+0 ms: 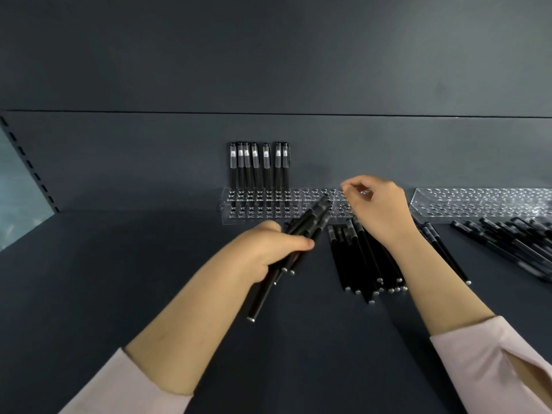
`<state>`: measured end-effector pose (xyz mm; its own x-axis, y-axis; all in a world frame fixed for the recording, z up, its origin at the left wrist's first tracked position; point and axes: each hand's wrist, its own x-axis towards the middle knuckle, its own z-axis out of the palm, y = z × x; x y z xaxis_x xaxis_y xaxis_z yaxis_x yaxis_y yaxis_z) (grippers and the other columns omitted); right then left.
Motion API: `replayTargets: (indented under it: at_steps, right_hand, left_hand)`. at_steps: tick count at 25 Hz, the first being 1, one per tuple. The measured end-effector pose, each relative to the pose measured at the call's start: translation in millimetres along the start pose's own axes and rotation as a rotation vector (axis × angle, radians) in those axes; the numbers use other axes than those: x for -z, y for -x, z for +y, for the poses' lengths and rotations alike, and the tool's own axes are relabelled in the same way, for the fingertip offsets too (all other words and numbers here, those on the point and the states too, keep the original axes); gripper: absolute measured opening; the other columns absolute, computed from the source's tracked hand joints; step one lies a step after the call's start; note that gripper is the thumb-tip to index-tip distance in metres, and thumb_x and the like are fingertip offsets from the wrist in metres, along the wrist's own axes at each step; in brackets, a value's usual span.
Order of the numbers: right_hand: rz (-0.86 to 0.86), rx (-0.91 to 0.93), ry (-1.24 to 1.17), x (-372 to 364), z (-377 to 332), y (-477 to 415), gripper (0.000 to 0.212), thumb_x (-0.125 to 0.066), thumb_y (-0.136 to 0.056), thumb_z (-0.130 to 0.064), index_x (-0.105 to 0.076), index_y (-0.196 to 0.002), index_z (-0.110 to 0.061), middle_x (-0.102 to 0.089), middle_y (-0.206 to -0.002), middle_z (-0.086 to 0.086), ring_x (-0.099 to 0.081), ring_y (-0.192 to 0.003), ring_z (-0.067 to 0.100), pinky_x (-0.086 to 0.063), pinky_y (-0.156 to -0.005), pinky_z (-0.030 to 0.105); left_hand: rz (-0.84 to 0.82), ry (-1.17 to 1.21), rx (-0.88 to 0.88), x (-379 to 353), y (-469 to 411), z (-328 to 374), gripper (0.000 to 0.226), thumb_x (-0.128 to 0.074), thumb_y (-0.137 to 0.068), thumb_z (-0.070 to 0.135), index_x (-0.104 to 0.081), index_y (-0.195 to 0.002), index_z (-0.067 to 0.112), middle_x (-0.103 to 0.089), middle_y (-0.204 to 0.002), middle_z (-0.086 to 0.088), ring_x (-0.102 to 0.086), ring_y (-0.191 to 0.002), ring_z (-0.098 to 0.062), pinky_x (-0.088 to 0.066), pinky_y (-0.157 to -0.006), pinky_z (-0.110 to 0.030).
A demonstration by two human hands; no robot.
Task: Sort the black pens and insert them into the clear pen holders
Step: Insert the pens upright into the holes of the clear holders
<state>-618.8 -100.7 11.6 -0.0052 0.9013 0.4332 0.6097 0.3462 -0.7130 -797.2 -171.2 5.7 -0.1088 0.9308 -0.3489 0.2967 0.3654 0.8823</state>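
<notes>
My left hand (270, 248) grips a bundle of black pens (310, 221) that points up and right toward the clear pen holder (254, 218). Several black pens (258, 167) stand upright in the holder's left holes. My right hand (378, 207) hovers over the holder's right end with its fingers curled and nothing visible between them. Below that hand a heap of loose black pens (363, 264) lies on the dark shelf.
A second clear pen holder (478, 203) stands at the right with no pens standing in it. More loose black pens (513, 242) lie in front of it. A dark back wall rises behind the holders. A slotted upright (30, 165) runs along the left edge.
</notes>
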Motion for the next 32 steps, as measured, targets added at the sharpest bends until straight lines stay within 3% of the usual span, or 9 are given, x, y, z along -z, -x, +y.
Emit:
replayTargets:
  at_steps: [2,4,7,11,15,19,22,25,32]
  right_hand:
    - [-0.048,-0.069,-0.111,-0.8,-6.6,2.4,0.016,-0.058,-0.093,-0.028,-0.072,-0.089,-0.02,-0.067,-0.082,-0.005,-0.059,-0.068,0.008,-0.05,-0.071,0.017]
    - [-0.209,-0.197,-0.278,-4.7,-15.5,7.7,0.016,-0.061,-0.093,-0.031,-0.071,-0.089,-0.018,-0.066,-0.081,-0.002,-0.061,-0.068,0.011,-0.054,-0.065,0.026]
    - [-0.383,-0.345,-0.51,-12.7,-26.1,12.6,0.008,-0.066,-0.09,-0.021,-0.069,-0.091,-0.014,-0.066,-0.082,0.0,-0.062,-0.067,0.009,-0.051,-0.057,0.019]
    - [-0.33,-0.442,-0.784,-18.3,-38.9,8.7,0.022,-0.065,-0.088,-0.006,-0.058,-0.109,-0.012,-0.065,-0.078,0.005,-0.062,-0.063,0.012,-0.053,-0.056,0.02]
    - [-0.116,-0.371,-0.867,-23.3,-46.3,-1.0,0.033,-0.057,-0.092,0.003,-0.051,-0.118,-0.016,-0.067,-0.085,0.014,-0.061,-0.064,0.017,-0.056,-0.061,0.024]
    - [0.231,-0.143,-0.727,-23.0,-42.7,-17.8,0.034,-0.054,-0.093,0.001,-0.047,-0.114,-0.025,-0.063,-0.085,0.008,-0.062,-0.064,0.014,-0.056,-0.072,0.025]
    - [0.394,0.045,-0.418,-25.3,-43.7,-26.3,0.034,-0.051,-0.095,-0.007,-0.042,-0.123,-0.024,-0.065,-0.091,0.003,-0.065,-0.073,0.016,-0.046,-0.068,0.008]
    - [0.356,0.136,-0.305,-33.3,-41.2,-31.4,0.034,-0.052,-0.095,-0.011,-0.043,-0.125,-0.026,-0.064,-0.093,-0.002,-0.065,-0.079,0.021,-0.046,-0.07,0.013]
    - [0.286,0.193,-0.273,-48.5,-43.1,-35.4,0.033,-0.055,-0.095,-0.014,-0.045,-0.123,-0.028,-0.066,-0.094,0.0,-0.066,-0.081,0.018,-0.05,-0.074,0.018]
  left_hand:
    - [-0.057,0.202,0.033,10.1,3.7,2.5,0.029,-0.08,-0.078,0.023,-0.065,-0.099,0.01,-0.068,-0.079,-0.003,-0.063,-0.067,-0.016,-0.05,-0.058,-0.029]
    - [-0.097,0.271,0.031,15.9,9.7,4.6,0.027,-0.078,-0.081,0.024,-0.069,-0.102,0.011,-0.068,-0.079,0.0,-0.061,-0.068,-0.014,-0.048,-0.059,-0.028]
    - [-0.164,0.327,0.002,17.5,11.3,2.4,0.027,-0.075,-0.083,0.026,-0.071,-0.106,0.011,-0.069,-0.091,0.0,-0.063,-0.076,-0.013,-0.052,-0.064,-0.027]
    - [-0.175,0.413,-0.054,17.1,6.7,-2.3,0.022,-0.072,-0.086,0.027,-0.073,-0.104,0.013,-0.074,-0.096,0.002,-0.064,-0.082,-0.012,-0.054,-0.071,-0.029]
    - [0.009,0.469,-0.12,19.0,-2.2,-6.7,0.014,-0.065,-0.092,0.029,-0.07,-0.089,0.016,-0.07,-0.067,0.008,-0.062,-0.073,-0.011,-0.048,-0.063,-0.027]
    - [0.036,0.675,-0.172,30.2,-8.9,-11.6,0.012,-0.062,-0.095,0.021,-0.063,-0.099,0.01,-0.068,-0.069,-0.001,-0.072,-0.074,-0.021,-0.057,-0.066,-0.031]
    - [0.007,0.752,-0.157,34.4,-9.2,-12.1,0.018,-0.06,-0.096,0.018,-0.061,-0.108,0.006,-0.07,-0.076,-0.004,-0.07,-0.062,-0.018,-0.055,-0.053,-0.026]
    - [0.002,0.766,-0.148,32.0,-11.0,-12.0,0.019,-0.058,-0.097,0.016,-0.06,-0.112,0.004,-0.074,-0.083,-0.006,-0.062,-0.054,-0.011,-0.049,-0.047,-0.022]
    - [0.033,0.722,-0.161,28.8,-16.6,-12.5,0.009,-0.058,-0.097,0.014,-0.063,-0.098,0.008,-0.076,-0.096,-0.006,-0.058,-0.063,-0.008,-0.046,-0.05,-0.018]
